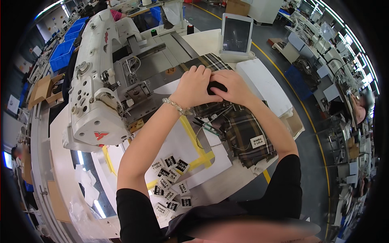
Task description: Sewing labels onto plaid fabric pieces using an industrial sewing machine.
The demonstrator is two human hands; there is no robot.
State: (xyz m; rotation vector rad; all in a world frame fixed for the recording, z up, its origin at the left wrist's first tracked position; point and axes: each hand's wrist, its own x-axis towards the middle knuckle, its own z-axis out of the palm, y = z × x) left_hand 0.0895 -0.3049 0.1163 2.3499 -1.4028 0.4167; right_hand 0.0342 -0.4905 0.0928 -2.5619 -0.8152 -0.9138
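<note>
My left hand (194,87) and my right hand (231,87) meet over dark plaid fabric (204,60), both with curled fingers gripping a small black piece (217,86), whose exact nature I cannot make out. A folded plaid piece (247,146) with a white label lies below my right hand. Thread snips (210,127) with green handles rest beside it. A white sewing machine (93,81) stands to my left. Loose black-and-white labels (170,182) are scattered on the white sheet below my left wrist.
A screen on a stand (236,34) is at the back right, above white boards (263,85). Thread cones (190,29), blue bins (61,54) and cardboard boxes (44,89) sit around the table. Other workers (358,109) are at distant stations beyond the aisle (306,117).
</note>
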